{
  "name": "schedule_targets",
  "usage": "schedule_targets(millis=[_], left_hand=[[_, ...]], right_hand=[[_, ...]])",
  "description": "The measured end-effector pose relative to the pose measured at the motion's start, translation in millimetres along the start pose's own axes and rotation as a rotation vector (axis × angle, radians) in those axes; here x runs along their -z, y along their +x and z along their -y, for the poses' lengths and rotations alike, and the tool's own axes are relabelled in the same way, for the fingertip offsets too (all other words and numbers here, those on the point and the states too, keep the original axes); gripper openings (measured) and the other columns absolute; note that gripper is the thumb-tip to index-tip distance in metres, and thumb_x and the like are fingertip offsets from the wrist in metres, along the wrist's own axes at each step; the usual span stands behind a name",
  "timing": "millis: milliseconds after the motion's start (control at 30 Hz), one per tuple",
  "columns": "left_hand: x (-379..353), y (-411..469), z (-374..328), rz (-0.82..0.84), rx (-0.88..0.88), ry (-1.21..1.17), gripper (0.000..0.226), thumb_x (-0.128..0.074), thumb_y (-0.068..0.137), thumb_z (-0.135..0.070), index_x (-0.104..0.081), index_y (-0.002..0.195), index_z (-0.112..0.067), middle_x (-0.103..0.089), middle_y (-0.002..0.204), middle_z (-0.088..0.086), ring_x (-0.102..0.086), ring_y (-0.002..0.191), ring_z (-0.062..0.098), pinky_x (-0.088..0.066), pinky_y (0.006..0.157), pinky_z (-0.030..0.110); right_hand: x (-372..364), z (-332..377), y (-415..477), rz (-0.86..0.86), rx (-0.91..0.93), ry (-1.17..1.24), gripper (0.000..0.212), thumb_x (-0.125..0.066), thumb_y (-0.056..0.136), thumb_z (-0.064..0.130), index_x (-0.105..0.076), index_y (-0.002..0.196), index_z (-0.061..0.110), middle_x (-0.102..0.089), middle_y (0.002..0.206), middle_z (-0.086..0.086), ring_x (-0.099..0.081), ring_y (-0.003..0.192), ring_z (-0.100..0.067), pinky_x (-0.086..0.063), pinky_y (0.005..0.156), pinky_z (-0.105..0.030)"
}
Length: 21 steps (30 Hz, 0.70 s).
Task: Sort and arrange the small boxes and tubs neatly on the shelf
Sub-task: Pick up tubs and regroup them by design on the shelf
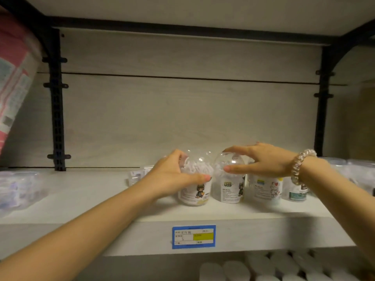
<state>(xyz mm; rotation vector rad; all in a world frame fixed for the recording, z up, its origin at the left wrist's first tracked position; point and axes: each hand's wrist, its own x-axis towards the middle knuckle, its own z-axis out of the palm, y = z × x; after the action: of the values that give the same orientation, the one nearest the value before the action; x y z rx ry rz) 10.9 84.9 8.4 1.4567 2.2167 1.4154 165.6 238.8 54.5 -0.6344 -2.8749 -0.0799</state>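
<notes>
My left hand (172,175) grips one domed tub (194,185); my right hand (261,161) spreads loosely over its neighbour (228,179). Four tubs line up along the shelf (101,199); small packets behind (138,175) look unsorted.

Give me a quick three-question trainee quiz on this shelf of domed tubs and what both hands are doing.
1. True or false: the left hand grips the leftmost tub.
2. Which wrist wears the bead bracelet?
3. The right hand rests on the second tub: A its dome, B its base.
4. None.

Key: 1 true; 2 right; 3 A.
</notes>
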Motion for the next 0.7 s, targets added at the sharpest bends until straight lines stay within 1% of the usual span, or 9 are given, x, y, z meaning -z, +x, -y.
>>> schedule_targets(millis=[33,67,133,200,267,467,533,600,700], left_hand=[[-5.9,4.3,-0.2,0.006,-0.003,0.014,0.081,-0.079,0.053,-0.054,-0.047,0.121,-0.023,-0.058,0.122,-0.005,-0.058,0.107,0.015,-0.049,0.095,0.036],[-10.7,8.0,-0.4,0.008,-0.003,0.032,0.079,-0.077,0.060,-0.051,-0.044,0.125,-0.022,-0.055,0.123,-0.006,-0.055,0.108,0.013,-0.047,0.094,0.032],[-16.0,13.2,-1.3,0.005,0.003,0.063,0.080,-0.074,0.067,-0.049,-0.038,0.132,-0.020,-0.050,0.128,-0.004,-0.050,0.107,0.012,-0.043,0.090,0.027],[-17.3,18.1,-0.4,0.000,0.009,0.062,0.081,-0.074,0.068,-0.048,-0.036,0.134,-0.020,-0.047,0.135,-0.002,-0.049,0.110,0.013,-0.043,0.091,0.028],[-17.1,23.3,0.5,0.009,0.009,0.060,0.082,-0.074,0.069,-0.045,-0.034,0.135,-0.019,-0.045,0.138,-0.001,-0.050,0.117,0.016,-0.044,0.095,0.031],[-14.9,36.4,-4.6,0.104,-0.001,0.138,0.085,-0.072,0.073,-0.044,-0.024,0.137,-0.016,-0.039,0.143,0.003,-0.047,0.119,0.018,-0.041,0.097,0.031],[-15.0,40.0,-7.2,0.126,0.008,0.178,0.085,-0.071,0.073,-0.045,-0.023,0.137,-0.016,-0.039,0.143,0.003,-0.046,0.119,0.018,-0.041,0.092,0.029],[-16.3,43.0,-8.6,0.140,0.008,0.193,0.084,-0.071,0.073,-0.045,-0.023,0.136,-0.016,-0.037,0.145,0.003,-0.045,0.123,0.020,-0.042,0.096,0.032],[-19.1,45.3,-9.3,0.147,-0.001,0.192,0.081,-0.071,0.075,-0.041,-0.024,0.135,-0.015,-0.035,0.148,0.004,-0.043,0.126,0.021,-0.041,0.099,0.032]], right_hand=[[0.5,-2.8,-0.6,0.000,-0.008,-0.035,0.073,-0.030,0.070,0.073,-0.026,0.137,0.043,-0.039,0.144,0.007,-0.042,0.127,-0.017,-0.023,0.110,-0.044],[1.2,-5.0,-1.6,0.000,-0.019,-0.050,0.074,-0.029,0.069,0.074,-0.026,0.137,0.044,-0.036,0.146,0.006,-0.038,0.131,-0.018,-0.020,0.111,-0.046],[1.9,-8.5,-3.8,0.005,-0.039,-0.024,0.077,-0.029,0.066,0.076,-0.025,0.136,0.046,-0.033,0.147,0.006,-0.038,0.130,-0.020,-0.030,0.108,-0.046],[1.1,-10.8,-4.8,0.004,-0.037,-0.006,0.083,-0.026,0.060,0.080,-0.025,0.136,0.047,-0.035,0.146,0.006,-0.042,0.127,-0.020,-0.037,0.104,-0.046],[0.0,-12.6,-3.6,-0.005,-0.035,-0.012,0.085,-0.025,0.059,0.080,-0.025,0.136,0.046,-0.036,0.145,0.007,-0.044,0.125,-0.019,-0.040,0.102,-0.045],[-1.0,-17.7,0.5,0.001,-0.039,0.012,0.083,-0.027,0.062,0.075,-0.025,0.138,0.042,-0.041,0.142,0.006,-0.050,0.118,-0.018,-0.042,0.098,-0.042],[-0.9,-21.0,1.7,0.013,-0.041,0.017,0.076,-0.031,0.069,0.072,-0.024,0.139,0.042,-0.042,0.141,0.006,-0.050,0.118,-0.017,-0.042,0.098,-0.041],[-0.7,-24.2,2.5,0.019,-0.048,0.015,0.068,-0.035,0.077,0.066,-0.023,0.139,0.042,-0.042,0.141,0.006,-0.048,0.119,-0.018,-0.040,0.097,-0.039],[0.0,-27.5,2.7,0.036,-0.054,0.018,0.064,-0.036,0.080,0.062,-0.022,0.139,0.042,-0.041,0.141,0.006,-0.046,0.122,-0.018,-0.039,0.098,-0.038]])
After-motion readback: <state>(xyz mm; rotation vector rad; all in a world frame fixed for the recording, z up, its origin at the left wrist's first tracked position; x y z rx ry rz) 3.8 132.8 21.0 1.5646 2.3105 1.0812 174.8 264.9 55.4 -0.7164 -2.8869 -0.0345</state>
